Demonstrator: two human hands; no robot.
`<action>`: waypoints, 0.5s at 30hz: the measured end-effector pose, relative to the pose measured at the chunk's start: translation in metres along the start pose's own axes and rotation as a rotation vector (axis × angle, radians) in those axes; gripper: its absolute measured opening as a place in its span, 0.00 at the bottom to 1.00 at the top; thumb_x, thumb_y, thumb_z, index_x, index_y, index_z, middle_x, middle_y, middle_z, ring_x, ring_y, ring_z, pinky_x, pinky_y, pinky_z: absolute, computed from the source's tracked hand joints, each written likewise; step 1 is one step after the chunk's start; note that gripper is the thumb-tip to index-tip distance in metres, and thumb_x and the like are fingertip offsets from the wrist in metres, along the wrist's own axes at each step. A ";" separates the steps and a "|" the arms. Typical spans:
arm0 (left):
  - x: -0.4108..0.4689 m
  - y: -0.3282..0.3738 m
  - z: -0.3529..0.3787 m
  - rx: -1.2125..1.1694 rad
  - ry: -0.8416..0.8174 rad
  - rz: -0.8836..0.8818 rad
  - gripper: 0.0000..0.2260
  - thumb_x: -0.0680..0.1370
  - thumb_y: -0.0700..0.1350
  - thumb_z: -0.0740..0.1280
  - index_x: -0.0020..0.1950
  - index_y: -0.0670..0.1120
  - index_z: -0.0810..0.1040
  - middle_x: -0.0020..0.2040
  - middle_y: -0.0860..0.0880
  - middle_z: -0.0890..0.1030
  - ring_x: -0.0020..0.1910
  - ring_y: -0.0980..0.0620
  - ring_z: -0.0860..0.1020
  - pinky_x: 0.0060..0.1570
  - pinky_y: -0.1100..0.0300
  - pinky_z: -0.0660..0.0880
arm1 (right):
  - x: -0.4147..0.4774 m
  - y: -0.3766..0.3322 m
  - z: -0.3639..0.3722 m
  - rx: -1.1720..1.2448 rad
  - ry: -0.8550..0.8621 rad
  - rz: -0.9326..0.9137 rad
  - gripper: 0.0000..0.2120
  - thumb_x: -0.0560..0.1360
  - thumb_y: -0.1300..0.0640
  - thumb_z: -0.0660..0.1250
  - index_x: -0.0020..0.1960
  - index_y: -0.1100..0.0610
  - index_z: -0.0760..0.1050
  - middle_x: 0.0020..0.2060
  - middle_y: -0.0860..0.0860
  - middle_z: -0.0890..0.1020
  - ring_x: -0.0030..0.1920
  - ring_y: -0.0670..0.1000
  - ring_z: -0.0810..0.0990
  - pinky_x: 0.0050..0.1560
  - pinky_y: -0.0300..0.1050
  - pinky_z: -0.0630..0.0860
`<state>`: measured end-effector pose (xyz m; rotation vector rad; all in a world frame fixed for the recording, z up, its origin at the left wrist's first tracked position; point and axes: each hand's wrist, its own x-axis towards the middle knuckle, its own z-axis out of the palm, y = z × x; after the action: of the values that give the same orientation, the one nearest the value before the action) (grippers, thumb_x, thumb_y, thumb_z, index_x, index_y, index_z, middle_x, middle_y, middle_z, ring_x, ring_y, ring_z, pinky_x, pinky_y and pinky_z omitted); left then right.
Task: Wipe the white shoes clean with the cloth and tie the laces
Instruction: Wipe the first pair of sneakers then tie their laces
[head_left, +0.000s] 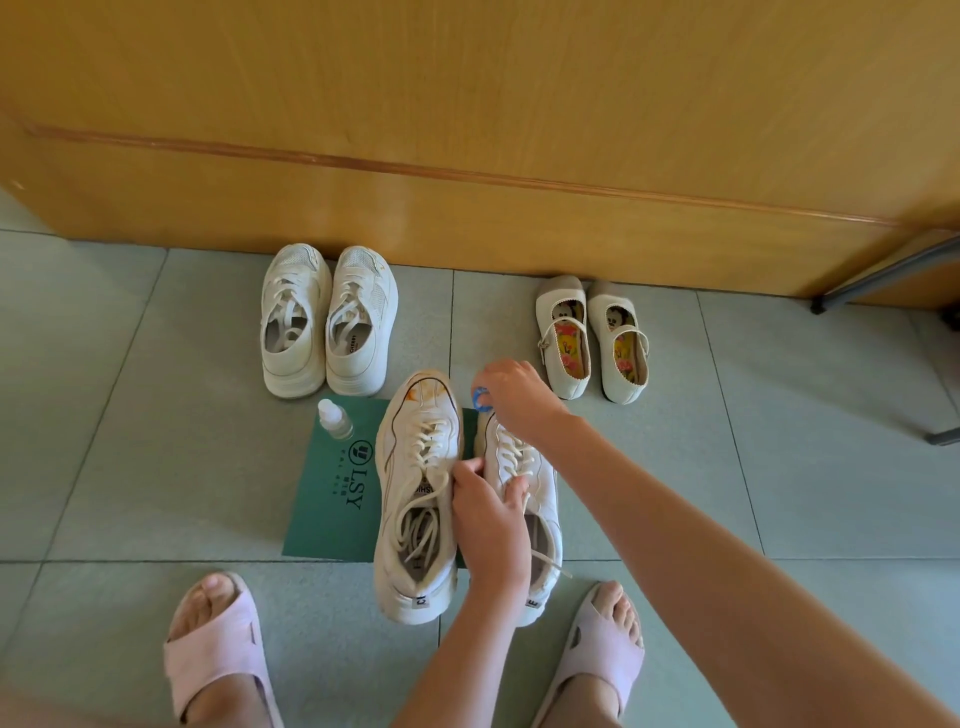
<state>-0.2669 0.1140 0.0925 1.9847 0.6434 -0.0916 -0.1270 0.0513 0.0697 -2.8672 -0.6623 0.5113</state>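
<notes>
**While both hands reach down by the wooden door (467, 130)**

As you look down at the tiled floor (156, 415), the left white shoe (415, 519) and the right white shoe (543, 483) stand side by side between your feet, toes pointing away from you; both rest partly on a green card (332, 499) printed LSY. Your left hand (488, 525) lies between them and grasps the right white shoe at its tongue, thumb on the lacing, fingers curled at the inner side. Your right hand (514, 400) is above the toe of that same shoe and pinches a small blue thing (480, 399); I cannot tell what it is. The laces (428, 452) of the left white shoe are untied, and their loose ends lie inside the opening; a brownish stain (421, 387) marks its toe. A small clear bottle (335, 418) stands on the far corner of the card, just beside this shoe. Further away, against the door, stand a pair of pale sneakers (327, 322) and, well apart to the right, a pair of cream strap shoes (592, 338). You wear pink slippers (218, 660).
</notes>
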 end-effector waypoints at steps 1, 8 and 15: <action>0.000 0.000 0.000 -0.001 -0.001 0.001 0.20 0.73 0.47 0.72 0.58 0.39 0.72 0.50 0.46 0.77 0.48 0.48 0.77 0.46 0.61 0.74 | -0.005 0.000 0.001 0.006 0.012 -0.024 0.10 0.78 0.62 0.62 0.58 0.57 0.75 0.55 0.52 0.78 0.58 0.52 0.73 0.62 0.45 0.66; 0.002 -0.003 0.002 -0.016 0.007 0.003 0.17 0.72 0.46 0.72 0.56 0.41 0.72 0.47 0.48 0.78 0.46 0.49 0.79 0.48 0.55 0.78 | -0.055 -0.014 -0.005 0.517 0.068 -0.001 0.09 0.76 0.64 0.64 0.53 0.61 0.80 0.48 0.53 0.81 0.49 0.51 0.76 0.53 0.40 0.72; 0.002 -0.004 0.001 -0.010 -0.026 0.006 0.18 0.74 0.47 0.71 0.58 0.40 0.70 0.49 0.45 0.78 0.47 0.48 0.78 0.48 0.57 0.77 | -0.052 0.014 -0.013 0.890 0.535 0.450 0.12 0.77 0.63 0.64 0.59 0.60 0.78 0.48 0.52 0.81 0.42 0.39 0.77 0.42 0.25 0.71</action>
<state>-0.2664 0.1152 0.0878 1.9728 0.6202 -0.1104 -0.1608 0.0140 0.0939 -2.1037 0.2649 0.0268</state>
